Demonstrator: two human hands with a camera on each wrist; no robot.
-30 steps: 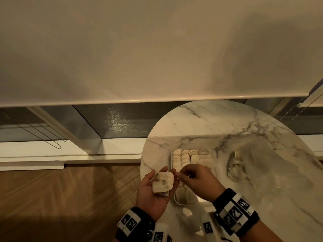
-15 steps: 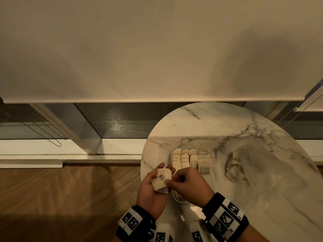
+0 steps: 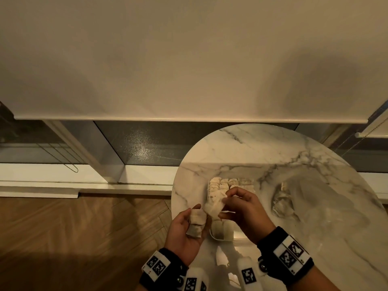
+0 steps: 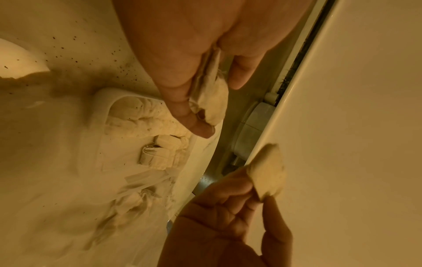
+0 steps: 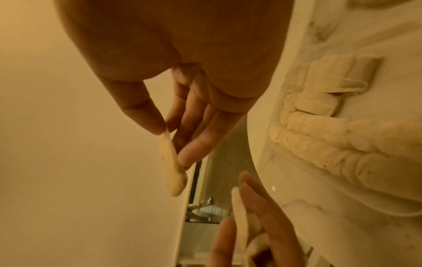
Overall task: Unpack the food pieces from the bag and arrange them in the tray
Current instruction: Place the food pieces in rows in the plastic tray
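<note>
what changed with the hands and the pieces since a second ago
The right hand has pulled one food piece off the stack in the left hand and now pinches it above the tray. The left hand still holds the remaining pieces; tray and bag stayed put.

left hand gripping food pieces; right hand pinching one piece; tray part-filled; table.

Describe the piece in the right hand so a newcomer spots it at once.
On the round marble table sits a white tray of pale pieces. Just above it, the right hand pinches one food piece: unlike the packed rows, it hangs in the air.
</note>
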